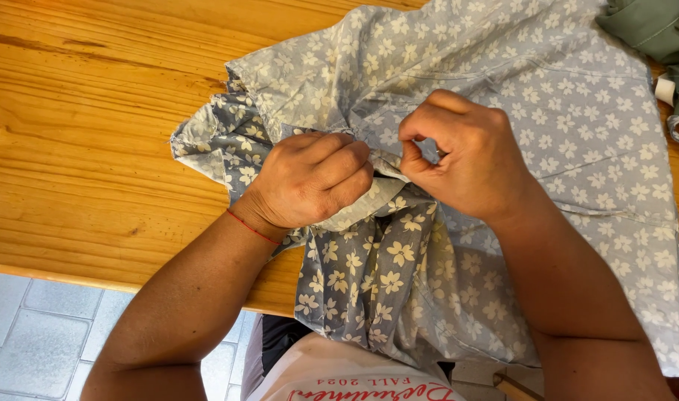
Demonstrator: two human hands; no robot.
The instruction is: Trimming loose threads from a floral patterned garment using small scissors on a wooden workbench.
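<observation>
A: Presently, item one is entered: floral fabric (503,96), blue-grey with white blossoms, spread over the wooden table (79,148) and hanging off the near edge at six o'clock, toward the person's lap.

B: And the hands are listed how?

A: Left hand (309,178): fingers curled shut, a bunched fold of the fabric clamped under them. A thin red thread bracelet (252,227) is noted at the wrist. Right hand (465,160): thumb and forefinger are pinched together on a raised edge of the same fabric; whether anything small is held between them cannot be told.

B: Where is the worked edge placed relative to the fingers?

A: Between the two hands, at three o'clock from the left knuckles and nine o'clock from the right fingertips. Its long axis is run roughly nine to three, slightly tilted toward four. Both hands are touching it; the right pinch is judged the nearer to the free stretch.

B: Other entries?

A: A green cloth (651,26) is recorded at one o'clock, at the table's far corner, with a small white spool-like object (664,90) just beside it. Grey floor tiles (42,327) are logged at seven o'clock, below the table edge.
</observation>
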